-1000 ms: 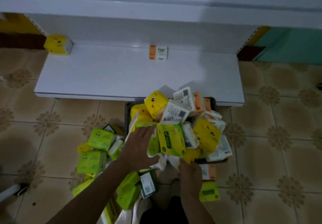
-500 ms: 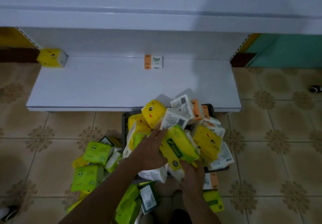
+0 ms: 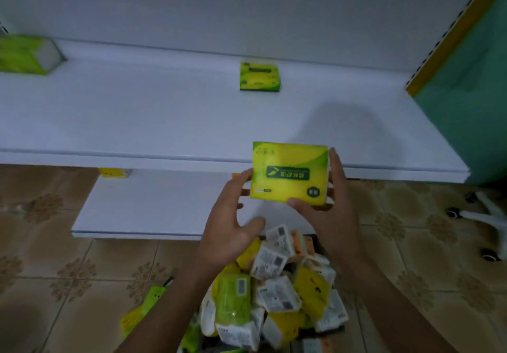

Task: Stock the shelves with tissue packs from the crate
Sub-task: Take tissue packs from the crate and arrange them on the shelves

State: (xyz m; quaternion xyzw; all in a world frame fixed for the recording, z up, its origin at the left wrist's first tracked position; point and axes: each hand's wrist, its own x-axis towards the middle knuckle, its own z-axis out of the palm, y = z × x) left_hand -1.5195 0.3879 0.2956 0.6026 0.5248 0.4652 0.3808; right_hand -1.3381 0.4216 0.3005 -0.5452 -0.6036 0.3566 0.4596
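now, held aloft: my right hand (image 3: 333, 215) grips the green tissue pack (image 3: 289, 174) by its right side and lower edge; my left hand (image 3: 230, 223), fingers loose, only touches its left edge. the pack hangs before the lip of the upper shelf (image 3: 137, 122). risk: the slick wrapper may slip from this one-sided grip onto the heap of packs (image 3: 277, 295), or catch the lip. white shelves, tiled floor (image 3: 55, 270), dim room; a second pack (image 3: 260, 76) sits at the back.

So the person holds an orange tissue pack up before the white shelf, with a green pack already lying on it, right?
No. The head view shows a yellow-green plastic-wrapped tissue pack, not an orange one, held up before the white shelf, with a green rectangular pack already lying on it.
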